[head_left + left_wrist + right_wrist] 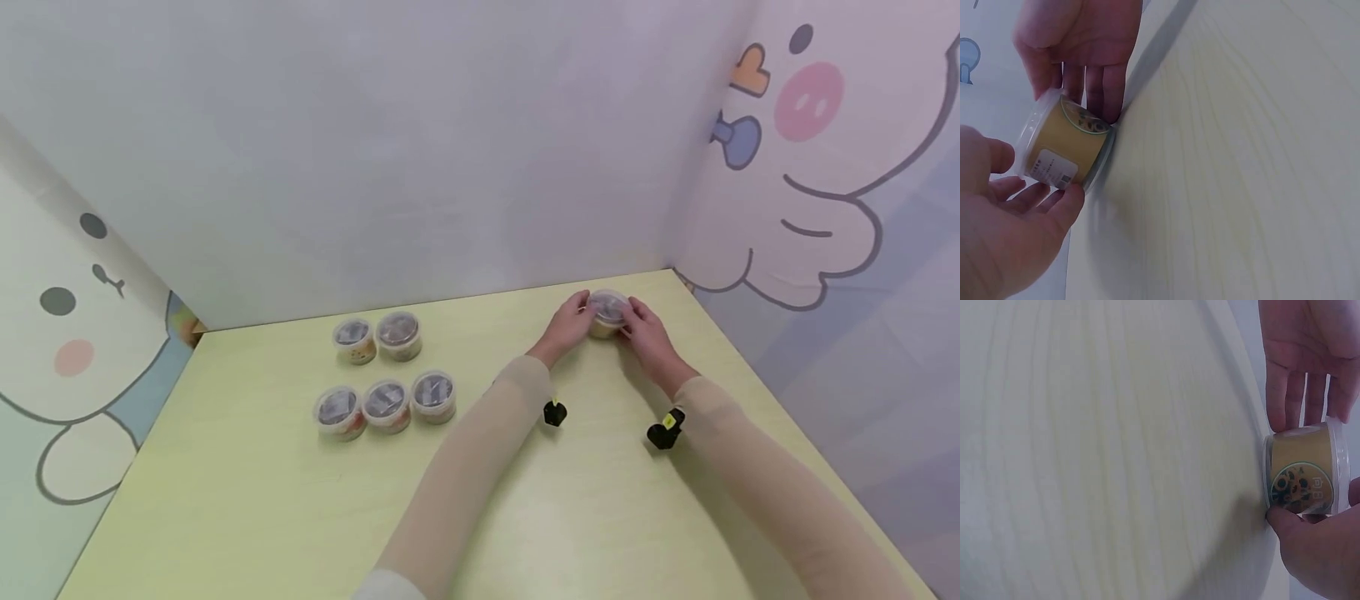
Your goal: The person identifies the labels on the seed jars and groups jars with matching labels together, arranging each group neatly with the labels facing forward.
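Note:
Near the far right corner of the table stands a round, clear plastic tub [608,310] with a translucent lid and a tan paper band. Its white label [1054,169] faces the left wrist camera, and a round printed picture [1302,487] appears in the right wrist view. My left hand [566,329] holds one side of the tub, its thumb near the lid and fingers bent about the wall. From the opposite side my right hand [651,339] grips it, fingertips against the band. The tub's base sits right at the tabletop.
Left of centre on the pale yellow table [247,500] are several similar lidded tubs: a back pair with one tub [399,335], and a front row with another [386,406]. A white wall hanging [420,167] rises behind the table's far edge.

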Demonstrator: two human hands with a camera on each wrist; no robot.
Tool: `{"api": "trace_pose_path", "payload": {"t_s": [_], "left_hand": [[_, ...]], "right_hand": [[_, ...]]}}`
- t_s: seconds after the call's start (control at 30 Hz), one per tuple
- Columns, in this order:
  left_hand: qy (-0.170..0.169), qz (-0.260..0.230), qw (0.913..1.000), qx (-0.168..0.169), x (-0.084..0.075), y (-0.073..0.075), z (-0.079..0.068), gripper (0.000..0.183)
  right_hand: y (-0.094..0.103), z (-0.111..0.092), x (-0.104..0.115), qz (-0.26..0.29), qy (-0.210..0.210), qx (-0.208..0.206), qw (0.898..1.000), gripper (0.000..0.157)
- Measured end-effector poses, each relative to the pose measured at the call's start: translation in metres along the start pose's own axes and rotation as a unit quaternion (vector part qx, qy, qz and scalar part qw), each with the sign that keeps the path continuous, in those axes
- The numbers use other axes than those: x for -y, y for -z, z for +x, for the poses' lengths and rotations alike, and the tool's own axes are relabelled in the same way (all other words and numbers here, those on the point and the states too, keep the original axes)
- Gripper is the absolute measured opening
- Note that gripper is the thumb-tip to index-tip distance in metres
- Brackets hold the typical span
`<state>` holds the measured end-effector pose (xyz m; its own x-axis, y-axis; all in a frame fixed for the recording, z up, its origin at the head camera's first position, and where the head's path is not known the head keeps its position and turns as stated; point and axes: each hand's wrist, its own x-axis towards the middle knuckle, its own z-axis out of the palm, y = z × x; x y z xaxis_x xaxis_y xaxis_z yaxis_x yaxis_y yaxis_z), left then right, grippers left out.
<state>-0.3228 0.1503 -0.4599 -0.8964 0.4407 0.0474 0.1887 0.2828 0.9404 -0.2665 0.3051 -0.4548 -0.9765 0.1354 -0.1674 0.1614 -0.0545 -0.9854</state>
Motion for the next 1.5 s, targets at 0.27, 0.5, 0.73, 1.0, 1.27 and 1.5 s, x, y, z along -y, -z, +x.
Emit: {"api": "trace_pose_path", "payload": {"t_s": [0.27, 0.5, 0.73, 1.0, 1.27, 1.5], "left_hand": [[0.007, 0.005, 0.9999, -0.006, 0.000, 0.002, -0.002, 0.048], [0.013, -0.003, 0.9999, -0.009, 0.000, 0.002, -0.004, 0.047], [0.016, 0.007, 0.9997, -0.018, -0.004, 0.007, -0.009, 0.049], [0.016, -0.052, 0.9982, -0.025, -0.010, 0.024, -0.017, 0.051], [0.045, -0.126, 0.9909, -0.015, -0.030, 0.043, -0.034, 0.054], [0.047, -0.141, 0.9888, 0.012, -0.043, 0.067, -0.045, 0.058]], "right_hand": [[0.004, 0.005, -0.007, 0.038, -0.017, 0.007, 0.999, 0.062], [0.004, 0.004, -0.007, 0.027, -0.026, -0.002, 0.999, 0.064], [0.003, -0.001, 0.000, 0.032, -0.041, 0.017, 0.999, 0.066], [-0.003, -0.008, 0.016, 0.049, -0.065, 0.053, 0.995, 0.071], [-0.008, -0.011, 0.032, 0.071, -0.058, 0.102, 0.991, 0.048], [-0.019, -0.017, 0.051, 0.072, -0.051, 0.135, 0.987, 0.042]]}}
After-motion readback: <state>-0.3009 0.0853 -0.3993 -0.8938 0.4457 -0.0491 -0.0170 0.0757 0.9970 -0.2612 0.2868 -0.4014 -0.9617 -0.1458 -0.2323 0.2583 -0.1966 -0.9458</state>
